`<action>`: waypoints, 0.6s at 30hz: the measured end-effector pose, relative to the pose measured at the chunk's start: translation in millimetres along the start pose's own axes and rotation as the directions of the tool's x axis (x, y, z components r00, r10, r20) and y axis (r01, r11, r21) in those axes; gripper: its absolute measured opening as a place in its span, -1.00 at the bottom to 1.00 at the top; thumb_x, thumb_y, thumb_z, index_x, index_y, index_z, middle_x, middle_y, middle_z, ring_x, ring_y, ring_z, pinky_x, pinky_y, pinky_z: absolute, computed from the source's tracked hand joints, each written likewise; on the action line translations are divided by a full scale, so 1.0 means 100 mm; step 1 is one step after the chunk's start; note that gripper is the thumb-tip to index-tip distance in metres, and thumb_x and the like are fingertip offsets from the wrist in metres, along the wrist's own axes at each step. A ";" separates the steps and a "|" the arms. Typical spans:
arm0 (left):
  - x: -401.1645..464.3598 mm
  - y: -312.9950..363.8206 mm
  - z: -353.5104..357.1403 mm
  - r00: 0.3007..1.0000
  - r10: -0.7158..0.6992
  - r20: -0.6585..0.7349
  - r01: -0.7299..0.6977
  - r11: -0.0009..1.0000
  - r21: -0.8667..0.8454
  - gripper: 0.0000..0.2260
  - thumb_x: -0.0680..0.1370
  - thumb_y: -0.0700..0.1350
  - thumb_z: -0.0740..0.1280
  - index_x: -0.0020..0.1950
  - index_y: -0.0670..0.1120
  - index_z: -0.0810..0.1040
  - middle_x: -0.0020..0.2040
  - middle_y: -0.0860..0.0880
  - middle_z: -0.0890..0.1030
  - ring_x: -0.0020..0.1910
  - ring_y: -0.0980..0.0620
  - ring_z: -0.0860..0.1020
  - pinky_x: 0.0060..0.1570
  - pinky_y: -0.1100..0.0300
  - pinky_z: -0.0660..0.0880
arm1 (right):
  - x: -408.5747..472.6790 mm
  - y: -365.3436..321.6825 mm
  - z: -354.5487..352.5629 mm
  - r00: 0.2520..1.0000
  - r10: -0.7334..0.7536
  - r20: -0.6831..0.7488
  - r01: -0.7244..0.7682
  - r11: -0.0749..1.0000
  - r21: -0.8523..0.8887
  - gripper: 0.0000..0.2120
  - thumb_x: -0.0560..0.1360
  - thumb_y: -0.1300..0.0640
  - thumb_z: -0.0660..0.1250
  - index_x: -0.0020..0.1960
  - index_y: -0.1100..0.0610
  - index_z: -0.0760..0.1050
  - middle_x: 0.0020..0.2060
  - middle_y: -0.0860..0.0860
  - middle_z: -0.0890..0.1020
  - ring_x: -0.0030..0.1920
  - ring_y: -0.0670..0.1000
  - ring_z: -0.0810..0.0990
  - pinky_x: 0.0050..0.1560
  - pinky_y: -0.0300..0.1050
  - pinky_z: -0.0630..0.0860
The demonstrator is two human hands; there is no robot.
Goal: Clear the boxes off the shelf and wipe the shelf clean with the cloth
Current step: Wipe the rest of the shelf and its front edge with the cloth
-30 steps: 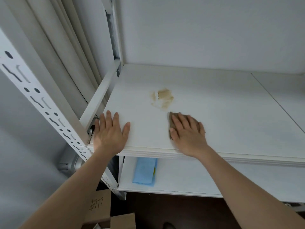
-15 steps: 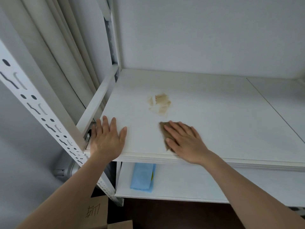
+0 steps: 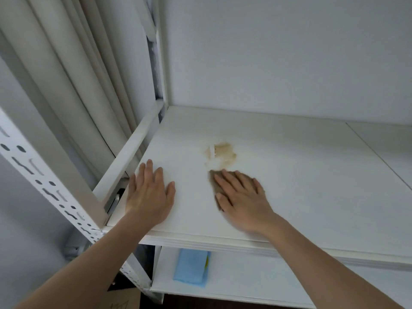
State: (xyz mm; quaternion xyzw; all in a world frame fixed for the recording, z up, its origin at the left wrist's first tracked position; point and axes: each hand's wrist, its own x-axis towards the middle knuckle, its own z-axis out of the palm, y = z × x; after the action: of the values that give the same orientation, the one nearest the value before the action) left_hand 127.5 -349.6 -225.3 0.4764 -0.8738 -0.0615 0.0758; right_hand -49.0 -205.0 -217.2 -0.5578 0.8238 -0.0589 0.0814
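**Shelf cleared, stain not yet wiped away**

You have the top shelf point(image 3: 289, 175) bare of boxes, so that half of the job looks done from here. The only carton in view is the corner of 1 cardboard box point(image 3: 124, 299) down at the bottom edge of the picture, off the shelving.

Your right hand point(image 3: 242, 197) lies flat, fingers spread, pressing the brown cloth point(image 3: 213, 176) against the shelf; it is pinning the cloth under the palm rather than gripping it, and only the cloth's far-left corner shows past your fingers. Your left hand point(image 3: 149, 197) is also open and flat on the shelf near the front-left corner, holding nothing, seemingly bracing you.

The tan stain point(image 3: 221, 153) sits just beyond the cloth, its near edge touching or almost touching the cloth's corner. It is plainly there, with pale streaks through it, so the wiping is under way at best. You likely need firmer passes straight over that patch, then the rest of the board.

A blue cloth point(image 3: 191, 267) lies unused on the lower shelf point(image 3: 256, 284).
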 end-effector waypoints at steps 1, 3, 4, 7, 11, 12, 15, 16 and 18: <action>0.06 0.01 0.00 1.000 0.008 -0.008 -0.008 1.000 -0.011 -0.49 0.63 0.11 -0.04 0.52 -0.11 0.09 0.57 -0.14 -0.07 0.55 -0.08 -0.13 0.50 -0.04 -0.13 | -0.03 0.04 -0.02 0.998 -0.063 0.021 0.063 0.998 -0.009 -0.48 0.61 -0.22 -0.19 0.55 -0.23 -0.14 0.54 -0.28 -0.12 0.54 -0.12 -0.16 0.52 0.04 -0.21; 0.18 -0.01 0.01 0.999 0.027 -0.044 -0.028 0.999 -0.020 -0.48 0.63 0.10 -0.03 0.52 -0.14 0.11 0.57 -0.14 -0.03 0.55 -0.08 -0.09 0.50 -0.04 -0.09 | -0.01 0.27 -0.09 0.995 -0.097 0.037 0.098 0.994 -0.043 -0.38 0.51 -0.35 -0.33 0.55 -0.25 -0.14 0.54 -0.28 -0.10 0.54 -0.12 -0.13 0.52 -0.02 -0.15; 0.23 -0.03 0.00 0.997 0.039 -0.063 -0.040 0.999 -0.017 -0.48 0.63 0.09 -0.02 0.52 -0.15 0.12 0.56 -0.15 -0.01 0.55 -0.07 -0.07 0.50 -0.03 -0.06 | 0.04 0.43 -0.13 0.998 -0.056 0.021 0.057 0.996 -0.064 -0.33 0.47 -0.38 -0.39 0.55 -0.25 -0.14 0.55 -0.27 -0.08 0.55 -0.10 -0.10 0.51 -0.01 -0.11; 0.36 -0.08 0.00 0.993 0.056 -0.102 -0.060 0.998 -0.036 -0.49 0.64 0.06 0.00 0.52 -0.18 0.13 0.56 -0.15 0.04 0.54 -0.06 -0.01 0.48 -0.01 -0.04 | 0.34 0.82 -0.22 0.972 0.236 -0.017 -0.236 0.970 -0.048 -0.44 0.59 -0.27 -0.24 0.56 -0.19 -0.13 0.57 -0.19 -0.07 0.56 -0.04 -0.09 0.52 0.09 -0.10; 0.50 -0.10 0.02 0.992 0.036 -0.122 -0.042 0.998 -0.043 -0.49 0.64 0.06 -0.01 0.51 -0.19 0.14 0.55 -0.16 0.07 0.54 -0.07 0.01 0.48 -0.02 -0.04 | 0.73 0.61 -0.20 0.944 0.330 0.026 -0.330 0.944 0.000 -0.47 0.64 -0.14 -0.17 0.58 -0.11 -0.17 0.57 -0.13 -0.14 0.56 0.03 -0.17 0.51 0.21 -0.18; 0.54 -0.08 0.02 0.991 0.036 -0.131 -0.042 0.998 -0.037 -0.49 0.64 0.06 -0.01 0.51 -0.20 0.14 0.55 -0.17 0.08 0.54 -0.08 0.01 0.49 -0.01 -0.03 | 0.77 0.48 -0.17 0.957 0.290 0.028 -0.290 0.957 0.009 -0.47 0.64 -0.14 -0.17 0.58 -0.11 -0.17 0.57 -0.13 -0.14 0.56 0.02 -0.17 0.50 0.20 -0.19; 0.69 -0.04 0.01 0.990 0.024 -0.142 -0.030 0.999 -0.038 -0.49 0.65 0.06 -0.03 0.52 -0.19 0.13 0.55 -0.16 0.08 0.54 -0.08 0.01 0.49 0.01 -0.06 | 0.71 0.16 -0.08 0.994 0.107 0.007 -0.107 0.994 -0.009 -0.47 0.64 -0.13 -0.19 0.58 -0.11 -0.17 0.57 -0.17 -0.13 0.56 -0.03 -0.17 0.51 0.15 -0.20; 0.73 -0.05 0.01 0.990 0.020 -0.140 -0.025 0.999 -0.034 -0.49 0.65 0.07 -0.04 0.52 -0.19 0.12 0.55 -0.15 0.08 0.54 -0.07 0.00 0.49 0.02 -0.07 | 0.66 0.15 -0.06 0.999 0.053 0.011 -0.053 0.998 -0.020 -0.48 0.65 -0.14 -0.19 0.58 -0.12 -0.18 0.56 -0.18 -0.13 0.55 -0.05 -0.17 0.52 0.11 -0.21; 0.76 -0.08 0.04 0.991 0.028 -0.134 -0.030 1.000 -0.008 -0.48 0.65 0.08 -0.07 0.54 -0.17 0.09 0.57 -0.13 0.04 0.55 -0.05 -0.03 0.50 0.03 -0.11 | 0.59 0.31 -0.11 0.999 0.001 0.036 0.000 1.000 -0.031 -0.48 0.64 -0.16 -0.19 0.58 -0.15 -0.19 0.56 -0.20 -0.14 0.55 -0.09 -0.18 0.52 0.04 -0.22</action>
State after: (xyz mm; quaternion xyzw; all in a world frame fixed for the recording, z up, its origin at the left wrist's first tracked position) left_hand 92.0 -417.8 -225.3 0.4663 -0.8732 -0.0327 0.1377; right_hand -100.7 -248.0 -216.6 -0.5596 0.8233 -0.0360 0.0875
